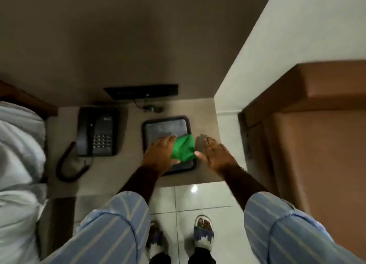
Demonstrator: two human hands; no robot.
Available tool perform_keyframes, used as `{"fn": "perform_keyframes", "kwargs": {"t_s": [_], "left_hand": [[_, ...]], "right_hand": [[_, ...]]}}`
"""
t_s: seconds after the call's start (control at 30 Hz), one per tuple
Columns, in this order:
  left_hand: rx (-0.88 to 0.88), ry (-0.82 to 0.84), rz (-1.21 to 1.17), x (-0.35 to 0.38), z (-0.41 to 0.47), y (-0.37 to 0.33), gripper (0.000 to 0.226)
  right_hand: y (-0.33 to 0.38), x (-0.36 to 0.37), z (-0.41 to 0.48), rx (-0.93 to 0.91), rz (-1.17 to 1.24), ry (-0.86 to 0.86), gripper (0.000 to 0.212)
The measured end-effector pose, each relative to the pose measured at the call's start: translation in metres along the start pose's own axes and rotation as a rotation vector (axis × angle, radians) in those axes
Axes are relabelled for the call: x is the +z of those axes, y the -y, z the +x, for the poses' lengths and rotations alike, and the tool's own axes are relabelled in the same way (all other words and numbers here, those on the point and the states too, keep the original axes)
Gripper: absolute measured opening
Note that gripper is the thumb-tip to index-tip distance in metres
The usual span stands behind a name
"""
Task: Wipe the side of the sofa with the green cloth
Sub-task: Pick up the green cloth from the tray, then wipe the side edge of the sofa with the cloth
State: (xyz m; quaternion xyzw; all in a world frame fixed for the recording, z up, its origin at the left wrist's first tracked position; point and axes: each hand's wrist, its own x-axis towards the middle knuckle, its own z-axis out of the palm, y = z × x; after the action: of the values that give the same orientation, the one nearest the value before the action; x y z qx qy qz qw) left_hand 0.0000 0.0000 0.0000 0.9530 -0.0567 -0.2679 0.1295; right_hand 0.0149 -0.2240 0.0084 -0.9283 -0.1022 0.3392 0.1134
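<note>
The green cloth (183,148) lies crumpled on the right half of a dark tray (145,129), over the tray's grey liner, and its right edge hangs past the tray's rim. The left hand (161,152) rests flat on the tray with its thumb side against the cloth; its fingers (168,140) are stretched out and nearly together, not closed round the cloth. The right hand (214,154) lies just beside the cloth's right edge, palm down on the desk (130,176), fingers straight and slightly spread, the thumb tip at the cloth's border; whether it touches the cloth cannot be told.

The desk is a pale grey surface set against a dull brown-grey wall (99,36). Left of the tray sits a black telephone (98,132), its coiled cord (67,164) looping toward the near edge. Behind the tray a flat black box (141,91) stands against the wall, with a thin cable running from it.

To the right a white wall section (257,55) juts forward, and beyond it stands the brown sofa (316,135), its side facing the desk. On the left, pale bedding (17,154) lies under a wooden headboard (25,99). Below, glossy white floor tiles (208,196) show light reflections, and two sandalled feet stand between striped blue sleeves (111,230).
</note>
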Motion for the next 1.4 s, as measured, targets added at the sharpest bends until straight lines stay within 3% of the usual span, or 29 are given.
{"fn": "perform_keyframes", "kwargs": {"t_s": [0.13, 0.27, 0.43, 0.6, 0.9, 1.07, 1.27, 1.4], "left_hand": [[-0.015, -0.044, 0.109, 0.058, 0.018, 0.011, 0.093], [0.007, -0.105, 0.165, 0.088, 0.025, 0.018, 0.057], [0.056, -0.133, 0.139, 0.079, 0.036, 0.012, 0.044], [-0.086, -0.172, -0.028, 0.035, 0.018, -0.008, 0.041], [-0.159, -0.280, -0.203, -0.043, -0.079, -0.097, 0.041], [-0.162, -0.348, -0.257, -0.064, -0.147, -0.146, 0.039], [-0.120, -0.355, -0.358, -0.023, -0.214, -0.201, 0.038], [-0.128, -0.365, -0.424, 0.043, -0.242, -0.237, 0.034]], "right_hand": [[-0.016, 0.047, 0.028, -0.020, 0.013, -0.006, 0.086], [-0.025, 0.081, 0.035, -0.019, 0.044, -0.051, 0.085], [-0.032, 0.085, 0.033, -0.036, 0.087, -0.078, 0.079], [-0.033, 0.046, 0.009, -0.090, -0.047, -0.160, 0.086], [-0.032, -0.046, -0.093, -0.123, -0.164, -0.231, 0.084], [-0.046, -0.054, -0.177, -0.081, -0.130, -0.260, 0.082], [-0.090, -0.012, -0.279, -0.037, -0.161, -0.349, 0.095], [-0.133, 0.039, -0.329, 0.005, -0.169, -0.346, 0.079]]}}
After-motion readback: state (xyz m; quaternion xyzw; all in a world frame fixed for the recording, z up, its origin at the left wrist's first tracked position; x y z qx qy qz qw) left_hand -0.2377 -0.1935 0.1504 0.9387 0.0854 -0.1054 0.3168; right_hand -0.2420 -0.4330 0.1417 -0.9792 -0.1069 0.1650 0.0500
